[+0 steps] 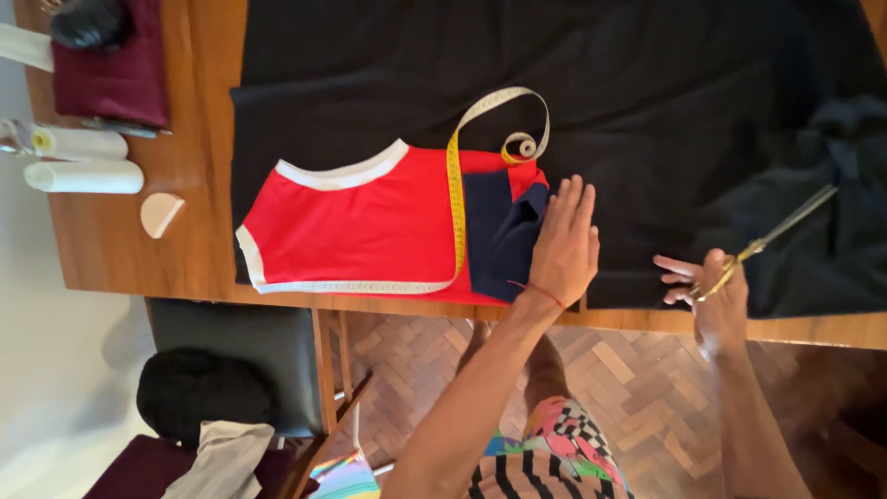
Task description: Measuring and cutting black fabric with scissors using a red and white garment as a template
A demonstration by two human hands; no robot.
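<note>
A red top (356,222) with white trim and a navy panel lies flat on black fabric (665,102) spread over a wooden table (199,203). A yellow measuring tape (455,194) runs across the top and curls at its far end. My left hand (564,242) rests flat, fingers spread, on the navy end of the top. My right hand (707,288) holds gold-handled scissors (771,238) near the table's front edge, blades pointing away over the black fabric.
At the table's left end sit two white rolls (83,159), a maroon cloth (111,69) and a pale wedge of chalk (160,213). A chair (236,360) with dark and pale items stands below, on parquet floor.
</note>
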